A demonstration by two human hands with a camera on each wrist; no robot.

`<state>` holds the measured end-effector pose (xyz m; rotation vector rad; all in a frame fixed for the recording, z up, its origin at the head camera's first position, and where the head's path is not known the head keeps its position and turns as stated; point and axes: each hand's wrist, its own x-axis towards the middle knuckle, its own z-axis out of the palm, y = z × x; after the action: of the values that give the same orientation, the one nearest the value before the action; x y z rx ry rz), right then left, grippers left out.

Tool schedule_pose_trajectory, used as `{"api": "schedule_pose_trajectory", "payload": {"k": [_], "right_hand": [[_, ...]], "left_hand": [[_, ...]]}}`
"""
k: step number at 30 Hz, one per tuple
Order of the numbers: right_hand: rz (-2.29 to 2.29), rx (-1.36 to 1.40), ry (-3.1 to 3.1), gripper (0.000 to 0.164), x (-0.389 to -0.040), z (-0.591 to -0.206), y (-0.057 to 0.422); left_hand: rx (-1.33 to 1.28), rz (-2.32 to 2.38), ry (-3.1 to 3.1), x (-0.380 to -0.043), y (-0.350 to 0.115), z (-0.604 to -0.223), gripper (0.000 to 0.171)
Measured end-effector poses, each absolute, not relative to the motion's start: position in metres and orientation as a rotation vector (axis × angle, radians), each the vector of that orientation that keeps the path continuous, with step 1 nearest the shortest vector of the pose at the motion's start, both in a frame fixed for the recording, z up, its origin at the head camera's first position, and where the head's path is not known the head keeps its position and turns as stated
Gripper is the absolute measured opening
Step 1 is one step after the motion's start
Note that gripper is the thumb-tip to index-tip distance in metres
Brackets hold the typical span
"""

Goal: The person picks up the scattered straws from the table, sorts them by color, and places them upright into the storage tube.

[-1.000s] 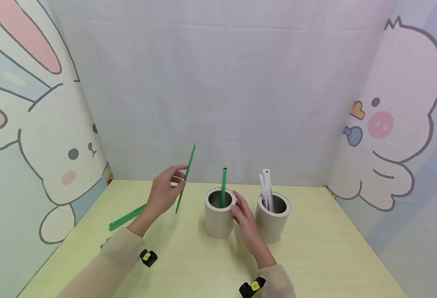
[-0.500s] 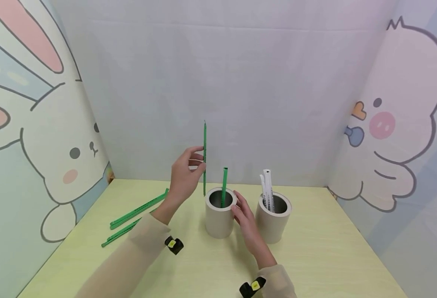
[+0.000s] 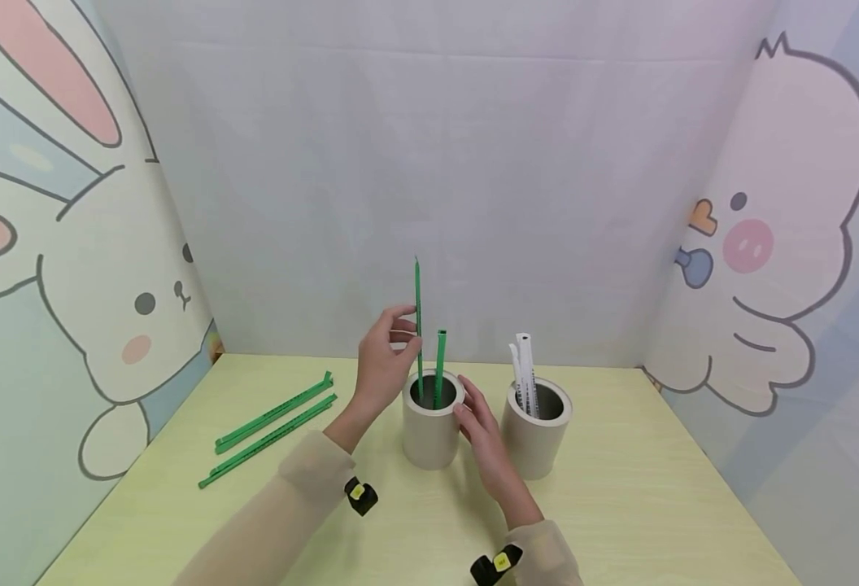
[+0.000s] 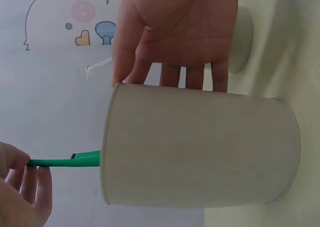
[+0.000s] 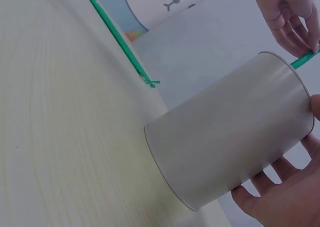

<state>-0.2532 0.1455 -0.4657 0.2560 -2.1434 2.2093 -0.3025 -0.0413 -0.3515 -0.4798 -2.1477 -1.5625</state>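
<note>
My left hand [image 3: 385, 362] pinches a thin green wrapped straw [image 3: 418, 285] between thumb and fingertips. The straw stands nearly upright, its lower end inside the mouth of a light grey cylindrical cup [image 3: 431, 443]. Another green straw [image 3: 441, 350] leans in the same cup. My right hand [image 3: 486, 435] holds that cup from its right side, thumb by the rim and fingers along the wall, as the right wrist view also shows at the cup [image 5: 230, 132]. In the left wrist view the cup [image 4: 200, 147] hides the straws' lower parts.
A second grey cup [image 3: 535, 448] stands just right of my right hand, with several white wrapped straws [image 3: 526, 374] in it. More green straws [image 3: 276, 435] lie slantwise on the pale wooden table [image 3: 656, 488] at the left. A grey curtain [image 3: 429, 163] closes the back.
My left hand has carried the green straw rightward from above the table, turned it upright, and lowered its end into the cup. My right hand has stayed on the cup.
</note>
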Motion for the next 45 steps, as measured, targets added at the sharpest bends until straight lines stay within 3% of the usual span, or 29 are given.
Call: {"api": "schedule_pose_trajectory", "payload": {"k": [21,36,45], "right_hand": [[2.206,0.260,-2.136,0.058,-0.255,-0.468,0.146],[2.205,0.259,-2.152,0.059,-0.254,-0.468,0.147],[2.206,0.271,-2.145,0.059,-0.254,-0.468,0.148]], "left_hand": [[-0.398,-1.558,-2.183,-0.307,-0.043,-0.395,0.045],[-0.376,-1.557,-2.266,-0.313,-0.057,-0.399,0.048],[-0.473,-1.518,-2.328,-0.312,-0.097,-0.387,0.051]]}}
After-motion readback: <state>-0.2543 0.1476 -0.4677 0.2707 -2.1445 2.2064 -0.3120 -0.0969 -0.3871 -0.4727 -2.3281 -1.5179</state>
